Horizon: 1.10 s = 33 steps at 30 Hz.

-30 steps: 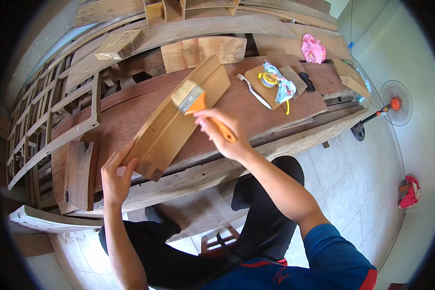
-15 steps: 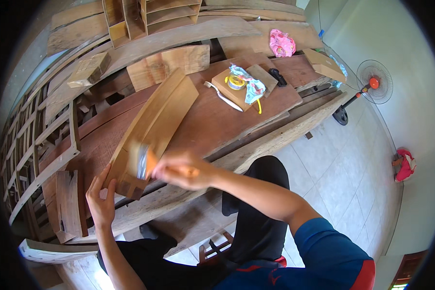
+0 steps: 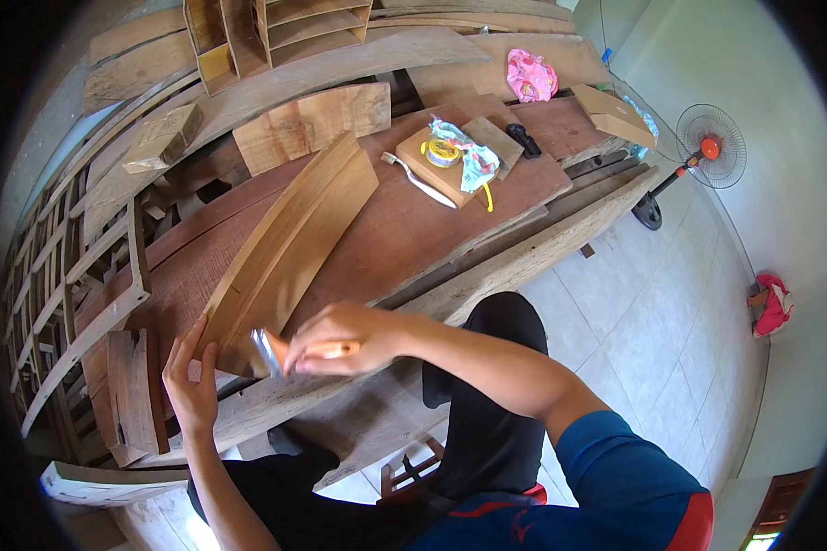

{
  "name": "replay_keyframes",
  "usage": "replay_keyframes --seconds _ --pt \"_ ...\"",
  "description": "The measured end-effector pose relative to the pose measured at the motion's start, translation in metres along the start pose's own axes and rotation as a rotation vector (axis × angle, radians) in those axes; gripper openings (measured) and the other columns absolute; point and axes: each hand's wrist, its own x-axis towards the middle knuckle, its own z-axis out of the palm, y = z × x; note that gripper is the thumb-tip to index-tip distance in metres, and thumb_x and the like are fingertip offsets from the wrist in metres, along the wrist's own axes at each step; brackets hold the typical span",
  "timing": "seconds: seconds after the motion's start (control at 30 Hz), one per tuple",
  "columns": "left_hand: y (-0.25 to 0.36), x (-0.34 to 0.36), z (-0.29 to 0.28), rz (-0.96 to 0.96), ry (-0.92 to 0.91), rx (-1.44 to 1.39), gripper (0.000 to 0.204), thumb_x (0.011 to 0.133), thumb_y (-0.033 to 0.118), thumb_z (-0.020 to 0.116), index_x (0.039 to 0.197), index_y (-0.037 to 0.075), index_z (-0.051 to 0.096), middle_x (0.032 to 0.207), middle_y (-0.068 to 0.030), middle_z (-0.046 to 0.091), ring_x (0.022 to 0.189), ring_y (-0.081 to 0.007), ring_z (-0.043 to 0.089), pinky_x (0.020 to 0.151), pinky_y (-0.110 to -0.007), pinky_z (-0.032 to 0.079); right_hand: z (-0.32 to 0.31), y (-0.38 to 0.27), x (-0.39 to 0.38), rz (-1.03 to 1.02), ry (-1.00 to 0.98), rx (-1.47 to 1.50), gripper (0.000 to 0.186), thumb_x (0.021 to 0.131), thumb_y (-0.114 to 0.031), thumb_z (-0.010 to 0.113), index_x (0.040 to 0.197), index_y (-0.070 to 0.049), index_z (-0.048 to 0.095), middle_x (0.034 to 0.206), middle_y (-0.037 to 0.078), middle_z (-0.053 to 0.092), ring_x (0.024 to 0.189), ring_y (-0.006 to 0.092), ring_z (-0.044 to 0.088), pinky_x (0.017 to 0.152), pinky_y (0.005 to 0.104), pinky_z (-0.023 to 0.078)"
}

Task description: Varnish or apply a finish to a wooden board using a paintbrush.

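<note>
In the head view, the wooden piece [image 3: 308,230] lay aslant on the surface [image 3: 432,241], its long axis running from the near left away to the far right, so most of its length stretched beyond the right hand [image 3: 326,342], whose grip was closed around an orange-handled brush [image 3: 268,353] aimed leftward at the piece's near end (the bristles were too blurred to show whether they touched). The left hand [image 3: 191,375] was nearer that end's outer corner, fingers along the edge, thumb beside it, though whether its grip was clamped I couldn't tell.
</note>
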Motion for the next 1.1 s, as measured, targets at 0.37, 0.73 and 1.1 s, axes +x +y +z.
replay_keyframes --seconds 0.37,0.73,1.1 --pt "-0.004 0.007 0.001 0.015 -0.002 -0.02 0.038 0.098 0.0 0.066 0.135 0.007 0.072 0.125 -0.0152 0.073 0.115 -0.0284 0.069 0.104 -0.04 0.051 0.01 0.0 -0.004 0.052 0.133 -0.106 0.019 0.103 -0.027 0.068 0.115 -0.014 0.076 0.099 0.006 0.079 0.087 0.0181 0.076 0.079 0.0347 0.06" --pt "0.002 0.011 0.008 0.013 0.014 -0.038 0.035 0.102 0.004 0.062 0.136 0.007 0.072 0.127 -0.0141 0.073 0.119 -0.0278 0.068 0.107 -0.039 0.049 -0.016 0.02 -0.007 0.08 0.477 -0.046 0.023 0.106 -0.026 0.064 0.124 -0.017 0.075 0.102 0.005 0.081 0.081 0.0136 0.075 0.07 0.0298 0.059" --pt "0.007 0.008 0.004 0.017 0.01 -0.047 0.033 0.101 0.003 0.064 0.133 0.005 0.072 0.125 -0.014 0.073 0.117 -0.0263 0.068 0.104 -0.038 0.05 -0.044 0.005 -0.003 0.263 0.535 -0.088 0.028 0.109 -0.023 0.061 0.131 -0.008 0.071 0.116 0.009 0.078 0.096 0.0124 0.073 0.086 0.028 0.06"
